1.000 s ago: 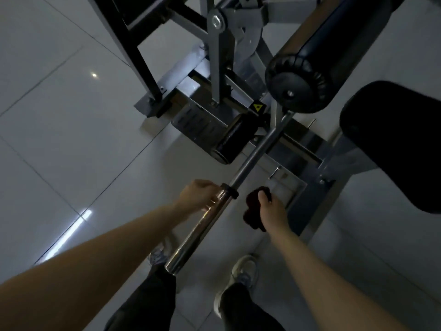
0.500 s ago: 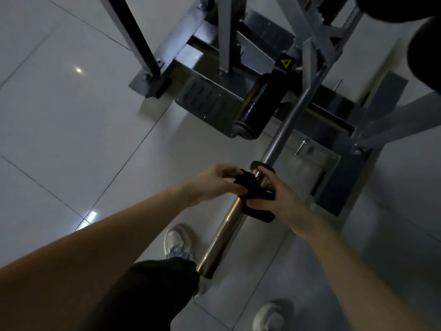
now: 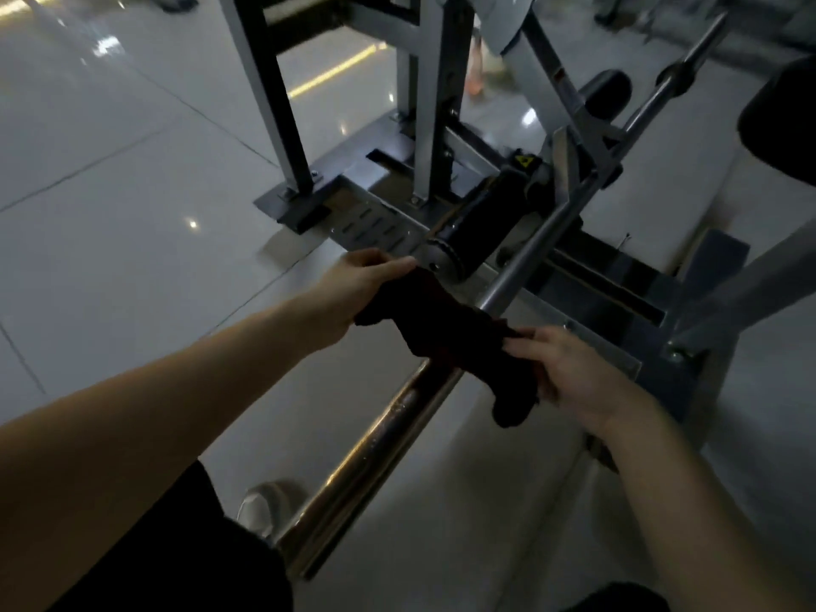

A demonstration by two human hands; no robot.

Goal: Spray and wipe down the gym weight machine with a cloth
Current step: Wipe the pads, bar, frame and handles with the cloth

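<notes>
A dark cloth (image 3: 459, 337) lies draped across the chrome weight bar (image 3: 371, 452) of the grey gym machine (image 3: 432, 125). My left hand (image 3: 353, 289) grips the cloth's upper left end. My right hand (image 3: 561, 368) grips its lower right end on the other side of the bar. The cloth is stretched between both hands over the bar, just below where the thinner shaft (image 3: 538, 240) begins. No spray bottle is in view.
A black roller pad (image 3: 481, 223) and a slotted base plate (image 3: 375, 227) sit behind the bar. A black seat pad (image 3: 786, 121) is at the right edge. Pale glossy floor tiles (image 3: 110, 205) lie to the left. My white shoe (image 3: 265, 505) stands beside the bar's near end.
The cloth went from my right hand alone to being held by both hands and spread wider over the bar. The camera view tilted upward, showing more of the machine frame.
</notes>
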